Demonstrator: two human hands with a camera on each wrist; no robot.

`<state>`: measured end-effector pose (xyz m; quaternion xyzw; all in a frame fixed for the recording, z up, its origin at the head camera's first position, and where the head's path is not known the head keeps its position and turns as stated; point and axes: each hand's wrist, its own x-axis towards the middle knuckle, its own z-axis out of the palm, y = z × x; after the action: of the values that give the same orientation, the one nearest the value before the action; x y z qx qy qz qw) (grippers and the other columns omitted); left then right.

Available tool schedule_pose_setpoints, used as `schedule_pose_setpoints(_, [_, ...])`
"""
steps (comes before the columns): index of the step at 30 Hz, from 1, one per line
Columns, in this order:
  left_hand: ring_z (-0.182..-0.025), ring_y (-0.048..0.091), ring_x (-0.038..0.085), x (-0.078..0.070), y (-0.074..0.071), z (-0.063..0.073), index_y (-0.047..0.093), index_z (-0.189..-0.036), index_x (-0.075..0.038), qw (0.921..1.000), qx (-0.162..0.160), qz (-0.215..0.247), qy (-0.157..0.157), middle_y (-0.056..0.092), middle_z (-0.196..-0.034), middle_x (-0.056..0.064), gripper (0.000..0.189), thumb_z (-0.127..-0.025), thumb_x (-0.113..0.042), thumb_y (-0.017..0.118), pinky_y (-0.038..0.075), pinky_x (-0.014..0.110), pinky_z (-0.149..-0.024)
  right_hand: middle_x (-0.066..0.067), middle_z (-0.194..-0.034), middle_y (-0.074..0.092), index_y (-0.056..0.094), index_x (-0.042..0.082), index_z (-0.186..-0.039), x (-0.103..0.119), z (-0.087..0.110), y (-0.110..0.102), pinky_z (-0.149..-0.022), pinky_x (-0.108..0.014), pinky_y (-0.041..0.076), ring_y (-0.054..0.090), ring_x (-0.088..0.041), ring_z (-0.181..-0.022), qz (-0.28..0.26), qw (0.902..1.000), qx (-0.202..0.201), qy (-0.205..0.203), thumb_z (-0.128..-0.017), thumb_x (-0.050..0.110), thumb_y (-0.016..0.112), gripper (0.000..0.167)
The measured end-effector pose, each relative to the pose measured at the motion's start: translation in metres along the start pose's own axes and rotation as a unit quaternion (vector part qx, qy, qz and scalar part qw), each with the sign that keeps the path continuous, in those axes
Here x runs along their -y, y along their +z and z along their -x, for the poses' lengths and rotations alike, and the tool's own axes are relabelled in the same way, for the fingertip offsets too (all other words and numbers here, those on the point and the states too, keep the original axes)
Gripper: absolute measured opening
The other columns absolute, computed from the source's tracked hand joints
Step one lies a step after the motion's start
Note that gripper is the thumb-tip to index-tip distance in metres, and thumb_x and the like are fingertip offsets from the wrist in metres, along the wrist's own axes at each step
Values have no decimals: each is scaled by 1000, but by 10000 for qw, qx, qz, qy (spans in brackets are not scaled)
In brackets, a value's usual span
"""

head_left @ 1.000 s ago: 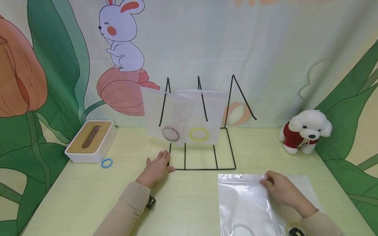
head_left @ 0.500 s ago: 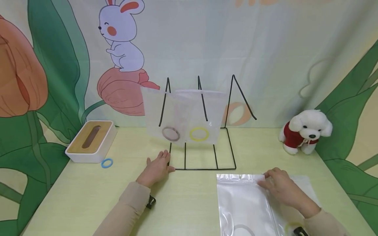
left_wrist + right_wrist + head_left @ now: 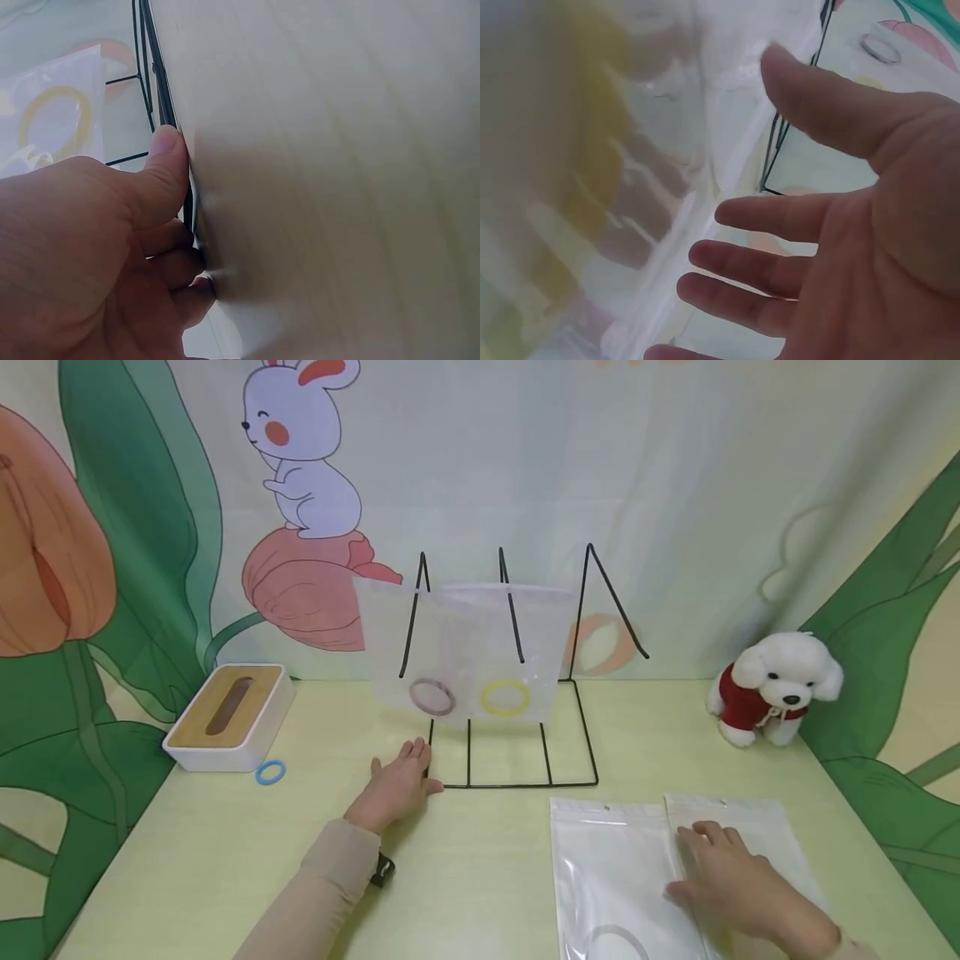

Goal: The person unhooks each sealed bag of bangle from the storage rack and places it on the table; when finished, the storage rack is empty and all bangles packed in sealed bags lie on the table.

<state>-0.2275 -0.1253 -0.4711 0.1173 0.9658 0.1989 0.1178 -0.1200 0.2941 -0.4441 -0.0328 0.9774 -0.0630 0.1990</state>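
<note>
My left hand [image 3: 397, 785] rests at the front left corner of a black wire rack [image 3: 521, 787], thumb by the front bar and fingers by the side bar. Two translucent zip bags hang on the rack: the left bag [image 3: 386, 635] contains a grey ring [image 3: 432, 697], the right bag [image 3: 551, 635] a yellow ring [image 3: 505, 698]. Over two more zip bags lying flat is my right hand [image 3: 750, 885], fingers spread and pinching nothing. A grey ring [image 3: 618, 933] shows in the flat left bag [image 3: 607, 852]; the hand partly covers the flat right bag [image 3: 757, 814].
A tissue box [image 3: 228, 718] with a wooden top stands at the table's left, a blue ring [image 3: 271, 772] in front of it. A white plush dog [image 3: 780, 685] in red sits at the back right. The rack's right arm [image 3: 618, 602] bears no bag.
My right hand has let go of the flat left bag's top edge and moved right and nearer, over the flat right bag. The left hand stays at the rack's corner.
</note>
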Motion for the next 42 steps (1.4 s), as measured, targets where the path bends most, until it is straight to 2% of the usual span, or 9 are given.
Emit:
schedule_pose_setpoints(4, [-147,14,33,0,0,1,27,-151,3,10000,5,17,26,17,-159,18,71,-98,-33,58,7,72,-106,-27,-132,45,52,-5,-133,-5,-3,7,-76,-69,45,43,-46,-116,55,9999,161,16,-69,60,77,95])
schedule_pose_setpoints(10, [-147,14,33,0,0,0,27,-151,3,10000,-5,9,48,17,-159,18,71,-98,-33,58,7,73,-106,-25,-135,43,51,-4,-135,-15,-4,14,-80,-65,47,43,-43,-119,-117,9998,54,-117,-65,51,84,95])
schedule_pose_setpoints(15, [-147,14,33,0,0,-2,27,-151,3,10000,-12,-2,57,17,-159,18,71,-98,-33,58,7,73,-106,-24,-135,43,51,-5,-134,-24,-1,13,-90,-61,44,43,-43,-120,-263,9988,-115,-393,-61,50,86,99])
schedule_pose_setpoints(22, [-147,13,32,0,-1,-1,26,-151,2,10000,-5,17,22,17,-159,17,72,-98,-34,58,6,72,-107,-26,-134,44,53,-4,-132,-33,4,8,-92,-62,43,43,-45,-119,-344,9986,-94,-397,-61,50,86,96])
schedule_pose_setpoints(27, [-147,14,33,0,-2,1,26,-151,3,10000,11,-32,29,17,-159,18,72,-98,-33,58,7,72,-106,-25,-132,46,56,1,-131,-23,12,6,-87,-65,42,43,-45,-117,-192,9985,-330,-381,-65,67,74,96])
schedule_pose_setpoints(31, [-147,14,33,1,-3,2,27,-151,3,10000,-24,-65,18,17,-159,18,71,-98,-33,58,8,73,-106,-17,-136,47,54,4,-135,-5,16,10,-92,-66,39,42,-40,-122,23,9969,-199,-759,-55,78,69,110])
schedule_pose_setpoints(33, [-147,14,33,1,-4,2,27,-151,3,10000,-32,-54,13,17,-159,19,71,-98,-33,58,8,73,-106,-13,-139,47,53,6,-137,0,17,12,-95,-65,37,41,-38,-127,169,9946,-136,-1012,-55,77,69,109])
schedule_pose_setpoints(36, [-147,14,33,0,-4,2,27,-151,3,10000,-17,-34,15,17,-159,18,71,-98,-33,58,7,72,-106,-10,-143,46,51,7,-139,1,15,13,-97,-66,34,38,-37,-131,276,9933,-57,-1120,-59,72,73,106])
schedule_pose_setpoints(42, [-147,15,33,-1,-2,2,27,-151,4,10000,-6,-16,31,18,-159,18,71,-98,-33,58,7,72,-107,-12,-146,44,51,6,-140,-5,6,12,-96,-68,34,38,-38,-132,204,9957,124,-893,-59,60,82,102])
